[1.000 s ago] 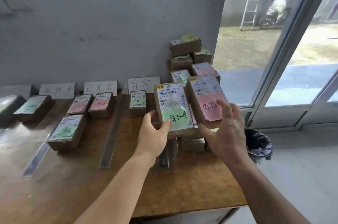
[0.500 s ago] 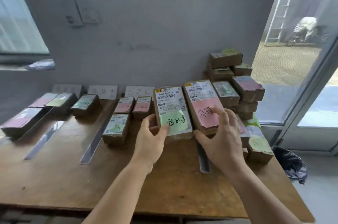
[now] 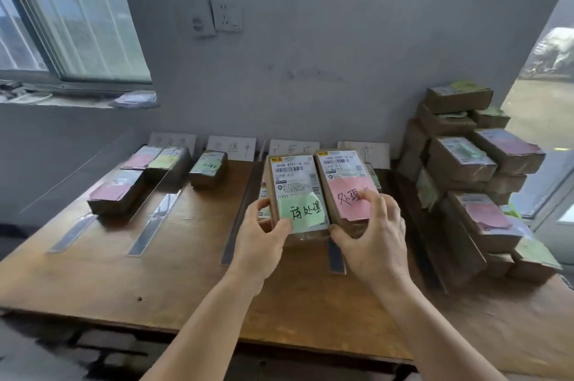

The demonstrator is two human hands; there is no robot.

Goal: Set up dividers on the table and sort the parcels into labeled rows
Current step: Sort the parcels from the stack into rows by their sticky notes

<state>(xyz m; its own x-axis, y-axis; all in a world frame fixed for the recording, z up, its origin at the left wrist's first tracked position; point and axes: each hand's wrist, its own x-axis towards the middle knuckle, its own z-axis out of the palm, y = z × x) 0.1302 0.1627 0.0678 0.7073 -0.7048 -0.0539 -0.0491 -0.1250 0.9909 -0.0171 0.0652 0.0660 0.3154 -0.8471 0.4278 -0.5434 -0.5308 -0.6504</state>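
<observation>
Both held parcels are sitting further left along the table [image 3: 130, 281] than a second ago, now over the third row. The left hand [image 3: 264, 244] is gripping the green-note parcel [image 3: 298, 194], thumb curled onto its note; the right hand [image 3: 375, 240] is pinching the pink-note parcel [image 3: 344, 185]. The unsorted stack [image 3: 472, 181] is standing to the right.

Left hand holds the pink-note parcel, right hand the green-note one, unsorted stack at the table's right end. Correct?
Swapped. In the head view the left hand holds the green-note parcel and the right hand the pink-note parcel. The stack is at the right end.
</observation>
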